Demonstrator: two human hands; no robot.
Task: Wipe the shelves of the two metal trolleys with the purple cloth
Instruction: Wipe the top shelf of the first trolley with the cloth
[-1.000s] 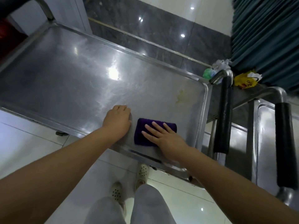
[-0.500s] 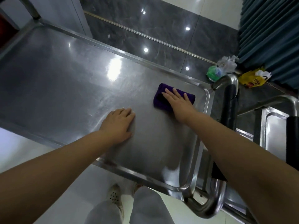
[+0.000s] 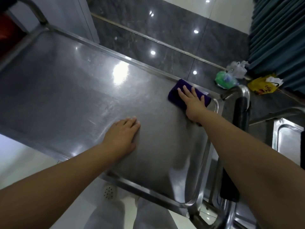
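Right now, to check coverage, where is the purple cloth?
Head view: the purple cloth lies in the far right corner of the trolley shelf, under the right hand.

- Shelf (image 3: 66, 96): sheet metal, brushed, glossy, finely scratched, streaked with glare.
- Rim (image 3: 148, 192): rolled metal, bright polish.
- Cloth (image 3: 172, 95): purple fabric, soft pile, matt.
- Grip (image 3: 240, 113): black, matt, on a polished metal tube (image 3: 242, 90).
- Floor (image 3: 165, 38): dark veined stone tile, smooth, mirror-glossy.
- Yellow bag (image 3: 260, 87): thin crinkled plastic, slight sheen.
- Curtain (image 3: 277, 30): teal cloth, pleated, matt.
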